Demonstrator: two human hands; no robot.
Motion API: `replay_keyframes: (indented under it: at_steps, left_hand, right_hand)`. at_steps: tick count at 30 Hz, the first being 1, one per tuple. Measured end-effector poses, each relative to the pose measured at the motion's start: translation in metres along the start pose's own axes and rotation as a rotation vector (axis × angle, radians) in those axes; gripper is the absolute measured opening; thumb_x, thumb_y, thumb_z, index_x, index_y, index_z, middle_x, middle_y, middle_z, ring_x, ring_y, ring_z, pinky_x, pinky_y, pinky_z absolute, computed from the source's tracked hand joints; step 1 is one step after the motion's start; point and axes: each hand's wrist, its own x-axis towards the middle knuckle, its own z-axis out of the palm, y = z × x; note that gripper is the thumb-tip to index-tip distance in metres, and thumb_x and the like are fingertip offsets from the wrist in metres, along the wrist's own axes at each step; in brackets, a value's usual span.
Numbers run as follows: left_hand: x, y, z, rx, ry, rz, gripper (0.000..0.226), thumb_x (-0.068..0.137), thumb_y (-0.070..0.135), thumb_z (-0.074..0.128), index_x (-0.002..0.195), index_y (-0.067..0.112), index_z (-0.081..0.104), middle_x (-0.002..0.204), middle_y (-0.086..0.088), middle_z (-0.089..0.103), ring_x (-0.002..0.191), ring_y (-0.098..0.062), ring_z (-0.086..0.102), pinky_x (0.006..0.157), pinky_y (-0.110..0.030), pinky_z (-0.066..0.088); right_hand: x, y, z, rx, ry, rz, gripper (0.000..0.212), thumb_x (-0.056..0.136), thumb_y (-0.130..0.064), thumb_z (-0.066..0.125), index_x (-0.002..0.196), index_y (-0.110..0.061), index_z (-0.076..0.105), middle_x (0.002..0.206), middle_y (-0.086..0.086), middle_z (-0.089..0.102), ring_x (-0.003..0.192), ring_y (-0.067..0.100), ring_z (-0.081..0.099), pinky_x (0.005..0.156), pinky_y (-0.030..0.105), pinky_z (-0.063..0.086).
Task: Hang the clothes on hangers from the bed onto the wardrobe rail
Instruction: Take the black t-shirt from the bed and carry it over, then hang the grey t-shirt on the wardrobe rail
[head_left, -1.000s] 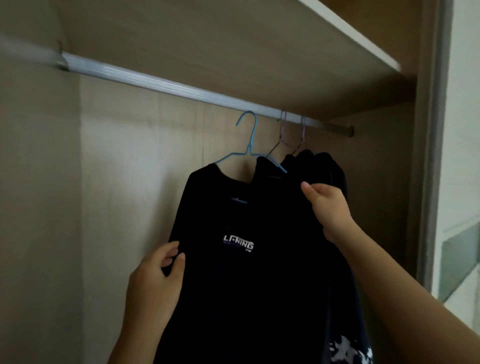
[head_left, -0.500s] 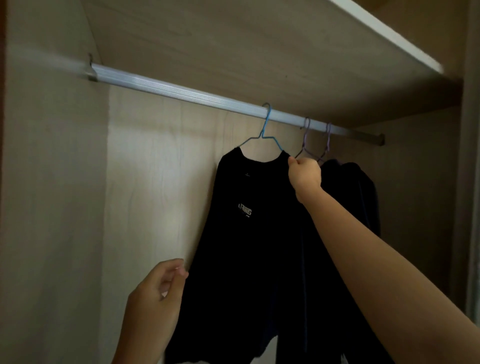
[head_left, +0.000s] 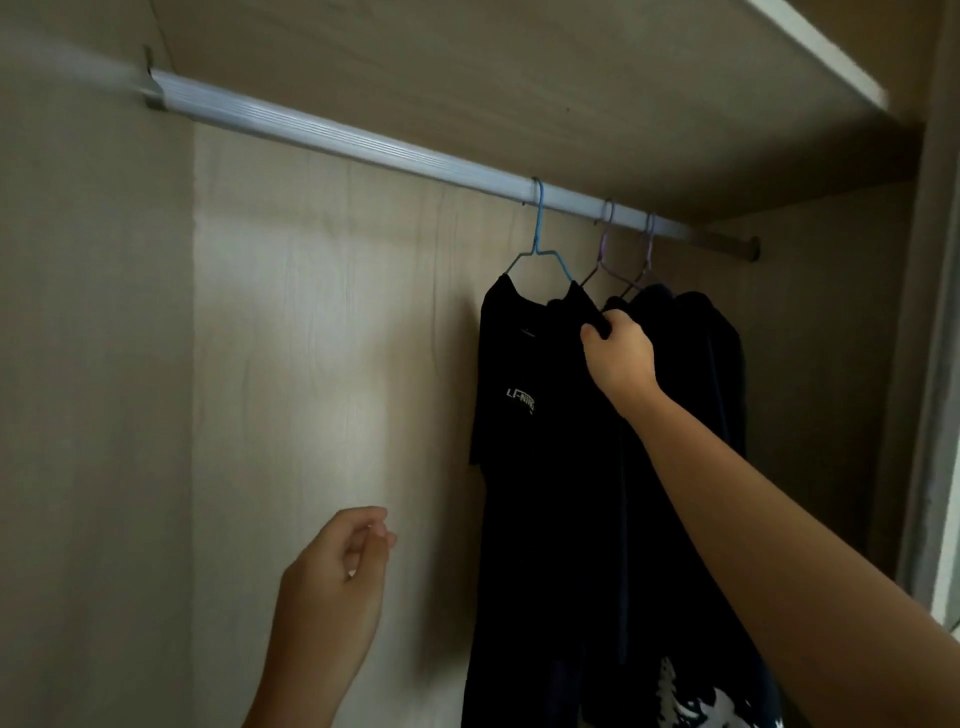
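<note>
A black T-shirt with a small white logo hangs from a blue wire hanger hooked over the silver wardrobe rail. My right hand pinches the shirt's right shoulder just below the hanger. Right of it, two more dark garments hang on purple wire hangers. My left hand hovers low and left of the shirt, fingers loosely curled, holding nothing and touching nothing.
A wooden shelf runs just above the rail. The pale wardrobe back panel and left side wall enclose the space. The long left stretch of the rail carries no hangers. The wardrobe's right frame stands at the edge.
The blue hanger went up onto the rail. My left hand let go of the shirt's sleeve and dropped away to the left. My right hand stayed at the shirt's shoulder.
</note>
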Motion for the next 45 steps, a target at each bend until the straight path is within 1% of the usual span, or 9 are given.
replay_keyframes:
  at_steps: [3,6,14,18,26,29,33,39,45]
  left_hand:
    - [-0.02,-0.009,0.019,-0.035,-0.096,-0.054,0.014,0.067,0.046,0.053,0.073,0.04,0.063,0.073,0.024,0.069,0.07,-0.007,0.065,0.071,-0.019,0.048]
    - [-0.045,-0.017,0.04,-0.046,-0.233,-0.118,0.024,0.084,0.012,0.059,0.076,0.034,0.062,0.067,0.02,0.069,0.065,0.0,0.064,0.064,-0.006,0.046]
    - [-0.106,-0.006,0.062,-0.055,-0.589,-0.154,0.027,0.09,0.016,0.049,0.083,0.042,0.05,0.088,0.008,0.066,0.086,-0.007,0.063,0.073,-0.014,0.046]
    - [-0.139,-0.006,0.058,-0.047,-0.719,-0.188,0.028,0.091,0.018,0.047,0.082,0.045,0.047,0.095,0.009,0.064,0.089,-0.005,0.062,0.072,-0.012,0.046]
    - [-0.231,-0.025,0.013,0.022,-1.06,-0.179,0.017,0.093,0.022,0.044,0.106,0.026,0.055,0.09,0.011,0.06,0.077,0.002,0.055,0.06,-0.004,0.042]
    - [-0.273,-0.052,-0.009,0.065,-1.235,-0.211,0.02,0.093,0.022,0.044,0.11,0.021,0.056,0.093,0.008,0.06,0.08,0.0,0.054,0.059,-0.005,0.039]
    - [-0.333,-0.107,-0.043,0.234,-1.457,-0.371,0.021,0.093,0.018,0.044,0.109,0.017,0.057,0.107,-0.004,0.065,0.095,-0.016,0.059,0.072,-0.019,0.041]
    - [-0.412,-0.152,-0.118,0.459,-1.685,-0.539,0.012,0.094,0.017,0.041,0.1,0.02,0.051,0.1,-0.004,0.063,0.089,-0.016,0.059,0.07,-0.024,0.041]
    - [-0.482,-0.146,-0.161,0.638,-1.862,-0.495,0.017,0.092,0.009,0.044,0.103,0.011,0.057,0.09,-0.006,0.062,0.082,-0.019,0.06,0.07,-0.027,0.044]
  right_hand:
    - [-0.028,0.011,-0.01,0.021,-0.083,-0.001,0.032,0.092,-0.02,0.048,0.122,-0.008,0.051,0.112,0.009,0.059,0.096,0.024,0.058,0.072,0.028,0.042]
    - [-0.061,0.024,-0.024,0.028,-0.149,0.02,0.025,0.092,-0.018,0.049,0.115,-0.008,0.054,0.093,0.0,0.059,0.081,0.016,0.057,0.06,0.022,0.044]
    - [-0.151,0.064,-0.047,-0.173,-0.22,0.172,0.019,0.092,-0.019,0.05,0.103,-0.006,0.058,0.088,0.01,0.061,0.078,0.023,0.058,0.066,0.032,0.047]
    - [-0.213,0.087,-0.062,-0.263,-0.171,0.304,0.007,0.09,-0.018,0.051,0.086,-0.013,0.054,0.072,-0.001,0.056,0.069,0.018,0.055,0.056,0.023,0.041]
    - [-0.452,0.116,-0.106,-0.368,-0.079,0.804,0.027,0.086,-0.011,0.055,0.066,-0.029,0.053,0.066,-0.006,0.059,0.064,0.01,0.056,0.061,0.025,0.044]
    - [-0.563,0.111,-0.119,-0.389,-0.095,1.059,0.008,0.088,-0.022,0.056,0.09,-0.017,0.062,0.086,0.003,0.066,0.081,0.019,0.061,0.07,0.029,0.047]
    - [-0.703,0.093,-0.133,-0.431,-0.15,1.371,0.026,0.089,-0.026,0.057,0.11,-0.012,0.062,0.107,0.006,0.067,0.098,0.021,0.06,0.079,0.023,0.039]
    - [-0.887,0.032,-0.148,-0.445,-0.242,1.818,0.039,0.089,-0.026,0.056,0.124,-0.009,0.054,0.123,0.012,0.062,0.115,0.025,0.057,0.092,0.026,0.04]
    - [-1.005,-0.045,-0.169,-0.314,0.123,2.042,0.032,0.088,-0.019,0.058,0.113,0.001,0.06,0.113,0.02,0.066,0.099,0.032,0.063,0.086,0.034,0.046]
